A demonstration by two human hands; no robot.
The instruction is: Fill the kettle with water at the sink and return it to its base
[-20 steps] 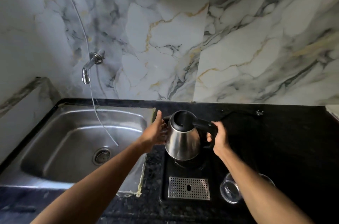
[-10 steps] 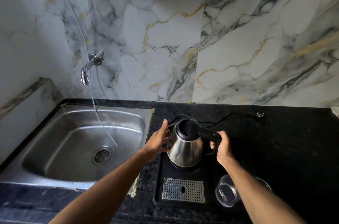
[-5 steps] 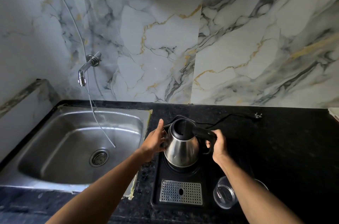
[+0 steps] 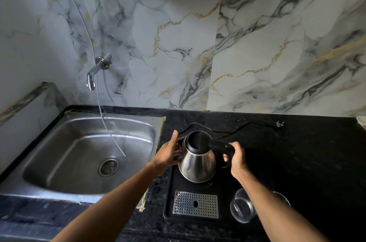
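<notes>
The polished stainless-steel kettle with a black lid rim point(image 4: 198, 164) stands on, or just above, the round seat at the back of its flat black base tray point(image 4: 215, 220), which lies on the black speckled countertop point(image 4: 307, 162) just beside the right rim of the stainless-steel sink point(image 4: 59, 154); whether it fully rests there cannot be told. The right hand point(image 4: 236, 159) is wrapped closed around the black plastic handle point(image 4: 220, 145), and the left hand point(image 4: 168, 154) lies with fingers spread flat against the kettle's left wall near the spout, steadying rather than clasping. The metal body looks smooth and rigid, so it would slip under a bare palm; the handle is the sure place to hold, with the other hand only as a guide. How much water is inside cannot be seen, so its weight is a guess; a full kettle would be heavy and prone to slosh if tilted. A clear glass jar lying on its side point(image 4: 243, 209) sits just beside the tray's front right corner, close under the right forearm, and could be knocked. The wall-mounted chrome tap point(image 4: 92, 77) hangs over the sink's back edge.
</notes>
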